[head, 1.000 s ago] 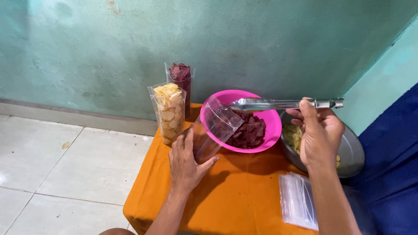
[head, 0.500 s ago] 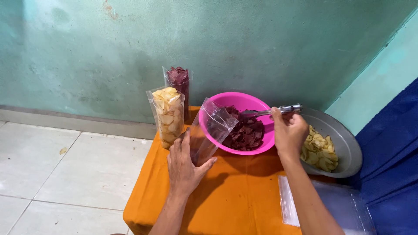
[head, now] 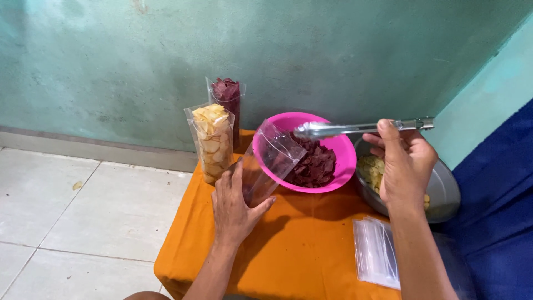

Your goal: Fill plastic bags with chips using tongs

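The left hand [head: 236,208] is grasping a clear plastic bag [head: 268,164], tilting its mouth against the pink bowl [head: 347,161] of dark red chips [head: 313,165] on the orange table [head: 288,250]. The right hand [head: 406,166] is clenching metal tongs [head: 355,129], tips hovering over the bowl beside 2 filled bags [head: 217,130].

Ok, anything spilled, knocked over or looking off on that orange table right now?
Nothing stands out. The two filled bags stand upright by the wall, the purple chips stay inside the pink bowl, and the orange cloth shows no spill. The left hand tilts the empty bag deliberately; the right hand holds the tongs.
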